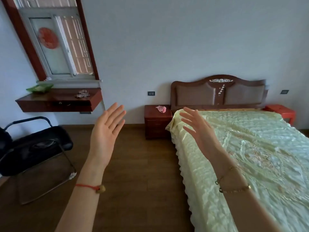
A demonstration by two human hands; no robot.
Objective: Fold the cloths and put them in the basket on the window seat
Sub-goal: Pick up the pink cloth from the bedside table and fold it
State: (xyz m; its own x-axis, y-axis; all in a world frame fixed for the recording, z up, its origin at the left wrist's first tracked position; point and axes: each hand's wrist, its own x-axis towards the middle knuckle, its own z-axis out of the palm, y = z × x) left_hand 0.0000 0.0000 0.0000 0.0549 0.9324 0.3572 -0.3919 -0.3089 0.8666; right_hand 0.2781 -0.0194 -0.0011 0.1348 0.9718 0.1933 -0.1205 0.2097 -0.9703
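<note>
- The room is a bedroom with pale walls and a brown wooden floor (133,164); a window is at the upper left.
- The bed (250,148), under a shiny pale green cover, fills the right side and runs away from the camera to a dark headboard.
- A black chair (36,148) stands on the floor at the left.
- The window seat (58,101), a dark wooden ledge, juts from the wall under the window.
- A dark nightstand (158,121) stands just beside the head of the bed.
- The green basket (39,87) sits at the left end of the window seat.
- A patterned cloth (82,94) lies crumpled on the window seat, apart from the basket and to its right.
- A pink cloth (160,109) lies bunched on the nightstand, with no clear long axis.
- The left hand (105,133) and right hand (200,133) are raised in the air, fingers spread and straight, holding nothing.
- The pink cloth lies ahead, between the two hands and well beyond them, nearer the right hand; the patterned cloth lies up and left of the left hand.
</note>
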